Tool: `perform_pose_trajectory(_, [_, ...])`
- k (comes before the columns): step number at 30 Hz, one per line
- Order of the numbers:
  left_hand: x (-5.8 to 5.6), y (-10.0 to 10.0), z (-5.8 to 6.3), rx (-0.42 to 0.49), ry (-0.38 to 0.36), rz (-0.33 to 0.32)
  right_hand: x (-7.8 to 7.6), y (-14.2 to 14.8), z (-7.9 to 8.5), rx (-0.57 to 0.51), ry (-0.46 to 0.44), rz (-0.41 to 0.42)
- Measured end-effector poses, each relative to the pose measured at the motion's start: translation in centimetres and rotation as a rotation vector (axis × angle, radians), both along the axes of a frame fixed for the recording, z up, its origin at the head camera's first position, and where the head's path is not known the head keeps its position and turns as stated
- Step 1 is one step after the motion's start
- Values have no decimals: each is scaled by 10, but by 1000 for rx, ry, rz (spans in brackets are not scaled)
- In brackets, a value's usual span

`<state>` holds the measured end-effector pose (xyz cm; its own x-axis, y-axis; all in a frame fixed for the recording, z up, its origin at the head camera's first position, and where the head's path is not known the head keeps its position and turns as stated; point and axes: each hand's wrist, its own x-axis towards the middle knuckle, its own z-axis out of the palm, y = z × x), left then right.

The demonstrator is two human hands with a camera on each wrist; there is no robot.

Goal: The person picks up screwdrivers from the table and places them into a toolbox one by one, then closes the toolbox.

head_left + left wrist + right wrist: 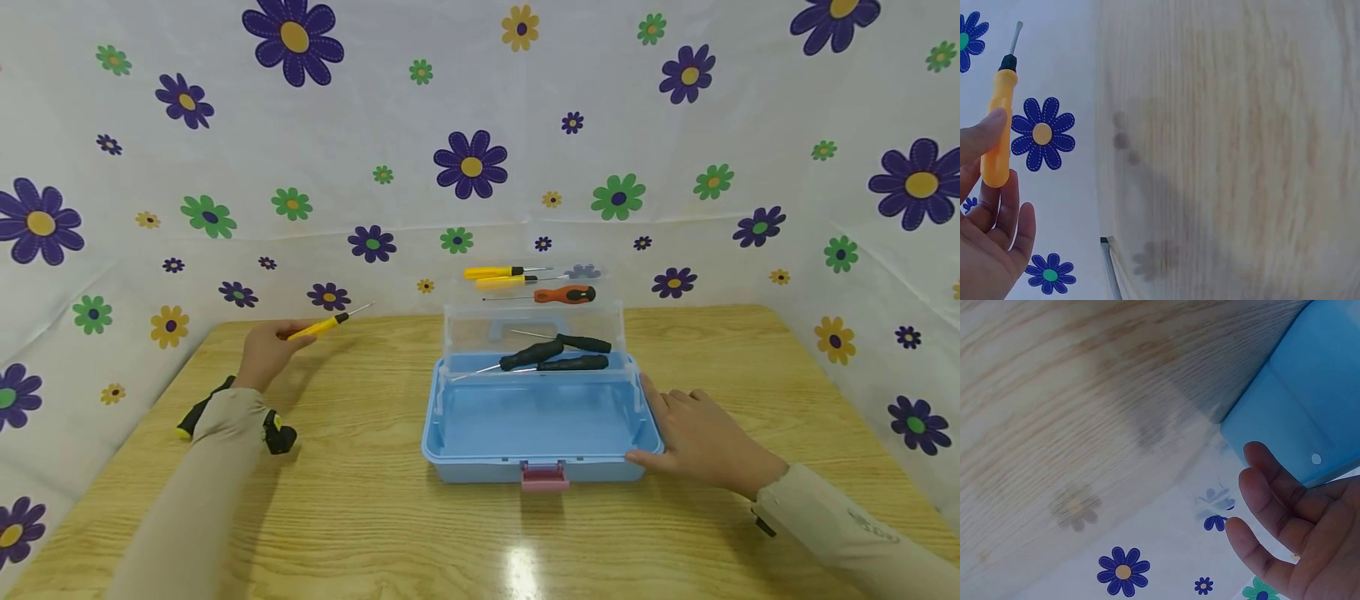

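My left hand (268,346) pinches a yellow-handled screwdriver (318,327) above the back left of the table. In the left wrist view its flat metal tip (1017,31) points up, with the thumb across the handle. A light blue toolbox (540,471) stands with its clear trays raised. On its right side rests my right hand (697,437), thumb at the front rim; the right wrist view shows loosely bent fingers (1272,512) beside the blue wall. Black screwdrivers (573,363) lie in the lower tray; two yellow screwdrivers (491,272) and an orange-and-black screwdriver (564,295) lie higher up.
Black-and-yellow tool parts (279,435) show on either side of my left forearm, which covers their middle. A metal shaft (1110,269) shows in the left wrist view. The pink latch (545,477) hangs at the box front. A flowered cloth (405,192) surrounds the wooden table (360,500).
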<state>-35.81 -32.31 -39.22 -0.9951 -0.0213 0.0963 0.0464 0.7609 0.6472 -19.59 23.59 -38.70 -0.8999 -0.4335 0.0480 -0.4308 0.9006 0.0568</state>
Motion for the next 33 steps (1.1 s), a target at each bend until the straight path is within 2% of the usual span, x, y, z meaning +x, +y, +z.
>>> perform_pose_trajectory(11, [9,12,16,26,54,-16,1,-1,2,6,15,9])
perform_pose_trajectory(20, [12,25,26,42,73,-1,2,-2,5,5,4,9])
perform_pose_trajectory(33, [17,51,40,94,76,-17,2,-2,5,-5,11,13])
